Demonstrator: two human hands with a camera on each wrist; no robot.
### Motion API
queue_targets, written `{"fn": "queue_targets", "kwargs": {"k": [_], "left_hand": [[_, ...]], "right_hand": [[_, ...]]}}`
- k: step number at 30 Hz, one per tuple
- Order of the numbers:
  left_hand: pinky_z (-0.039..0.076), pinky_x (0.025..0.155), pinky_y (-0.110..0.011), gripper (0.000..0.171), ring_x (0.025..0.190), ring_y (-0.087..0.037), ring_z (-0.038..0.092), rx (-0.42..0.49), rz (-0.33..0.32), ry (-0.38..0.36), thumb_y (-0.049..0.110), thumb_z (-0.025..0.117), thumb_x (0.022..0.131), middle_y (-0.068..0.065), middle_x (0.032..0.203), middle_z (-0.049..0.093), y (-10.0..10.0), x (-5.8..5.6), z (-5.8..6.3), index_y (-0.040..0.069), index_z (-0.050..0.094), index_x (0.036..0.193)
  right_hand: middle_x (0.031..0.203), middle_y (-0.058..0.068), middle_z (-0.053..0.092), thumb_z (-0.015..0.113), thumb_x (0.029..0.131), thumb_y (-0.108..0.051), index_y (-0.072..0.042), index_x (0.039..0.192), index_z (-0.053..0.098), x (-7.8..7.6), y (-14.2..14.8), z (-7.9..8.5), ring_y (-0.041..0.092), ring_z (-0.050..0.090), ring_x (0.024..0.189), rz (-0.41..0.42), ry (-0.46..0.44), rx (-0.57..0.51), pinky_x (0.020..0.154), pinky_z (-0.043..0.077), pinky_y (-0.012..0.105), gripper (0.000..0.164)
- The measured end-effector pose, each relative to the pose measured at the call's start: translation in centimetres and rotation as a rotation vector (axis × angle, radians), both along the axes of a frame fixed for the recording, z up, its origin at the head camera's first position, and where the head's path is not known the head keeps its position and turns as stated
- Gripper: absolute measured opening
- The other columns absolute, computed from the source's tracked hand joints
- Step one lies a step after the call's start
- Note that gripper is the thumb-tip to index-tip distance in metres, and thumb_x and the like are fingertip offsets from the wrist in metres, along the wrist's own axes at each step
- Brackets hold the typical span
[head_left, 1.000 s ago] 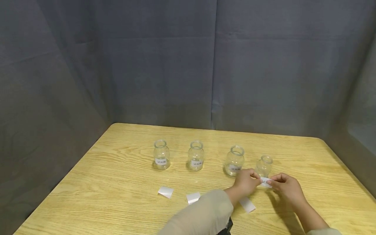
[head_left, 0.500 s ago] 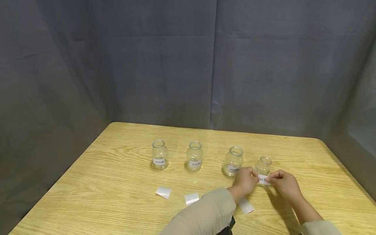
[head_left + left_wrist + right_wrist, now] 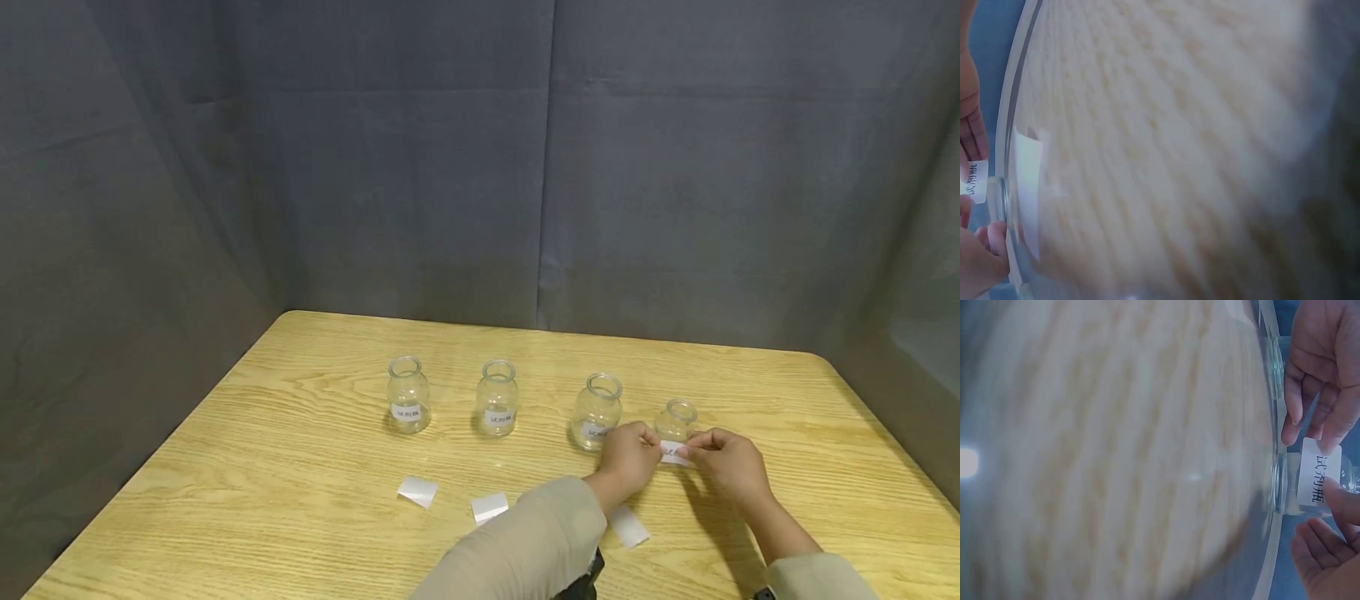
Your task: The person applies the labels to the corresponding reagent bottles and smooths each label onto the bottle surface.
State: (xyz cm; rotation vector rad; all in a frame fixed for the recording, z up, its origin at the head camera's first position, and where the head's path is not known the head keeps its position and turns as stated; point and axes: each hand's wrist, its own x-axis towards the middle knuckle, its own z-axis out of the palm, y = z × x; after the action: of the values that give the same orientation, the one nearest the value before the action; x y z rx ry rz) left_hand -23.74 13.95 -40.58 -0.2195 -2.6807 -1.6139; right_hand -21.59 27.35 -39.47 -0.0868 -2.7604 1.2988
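Note:
My left hand [image 3: 628,460] and my right hand [image 3: 731,468] pinch the two ends of a white label [image 3: 1317,472] with dark handwritten characters. The label is stretched upright between them at the lower front of a small glass jar [image 3: 677,417]. Whether it touches the glass cannot be told. Above the label the jar's round mouth shows, while its lower part is covered. My left hand is also close to a larger glass jar [image 3: 596,400], partly hiding the label on that one. In the left wrist view, the held label [image 3: 977,182] sits at the left edge.
Two more labelled glass jars, a middle one [image 3: 498,392] and a leftmost one [image 3: 408,392], stand further left. White paper pieces lie in front: one at the left [image 3: 417,491], one partly under my sleeve [image 3: 489,507], one near my left wrist [image 3: 628,527]. Grey curtains [image 3: 420,167] surround the table.
Both hands have raised the label slightly and brought it nearer the small jar, so it now covers more of the jar's lower front. The other jars and paper pieces stay put.

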Motion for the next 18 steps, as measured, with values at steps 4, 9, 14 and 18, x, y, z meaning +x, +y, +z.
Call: {"fn": "queue_targets", "kwargs": {"k": [4,9,14,18], "left_hand": [[0.037,0.051,-0.014,0.007,0.058,-0.003,0.045,-0.014,0.000,0.030,0.007,0.066,0.073,0.006,0.064,0.055,0.01,-0.08,0.10,0.009,0.061,0.070],[0.037,0.050,-0.014,0.007,0.058,-0.004,0.047,-0.017,0.018,0.054,0.007,0.066,0.073,0.004,0.067,0.057,0.06,-0.23,-0.02,0.008,0.060,0.069],[0.038,0.050,-0.014,0.009,0.061,-0.004,0.049,-0.024,0.023,0.048,0.005,0.062,0.076,0.003,0.072,0.059,0.21,-0.17,0.04,0.009,0.058,0.069],[0.039,0.052,-0.015,0.010,0.064,-0.005,0.050,-0.026,0.017,0.031,0.003,0.060,0.077,0.002,0.076,0.059,0.35,-0.09,0.10,0.009,0.057,0.070]], "right_hand": [[0.104,0.023,0.056,0.062,0.080,-0.021,0.003,0.081,0.061,-0.02,-0.14,0.07,0.029,0.051,0.090,-0.021,0.029,0.045,0.062,0.039,0.027,0.024],[0.088,0.015,0.062,0.063,0.079,-0.018,0.002,0.077,0.061,-0.08,-0.50,0.06,0.016,0.048,0.068,-0.049,0.061,0.091,0.053,0.036,0.025,0.020],[0.074,0.010,0.061,0.064,0.077,-0.013,0.002,0.076,0.058,0.09,-0.64,0.17,0.018,0.048,0.060,-0.051,0.091,0.128,0.049,0.037,0.025,0.017],[0.080,0.017,0.061,0.068,0.073,-0.014,0.003,0.082,0.053,0.09,-0.34,0.17,0.026,0.056,0.069,-0.041,0.103,0.130,0.052,0.043,0.027,0.025]]}}
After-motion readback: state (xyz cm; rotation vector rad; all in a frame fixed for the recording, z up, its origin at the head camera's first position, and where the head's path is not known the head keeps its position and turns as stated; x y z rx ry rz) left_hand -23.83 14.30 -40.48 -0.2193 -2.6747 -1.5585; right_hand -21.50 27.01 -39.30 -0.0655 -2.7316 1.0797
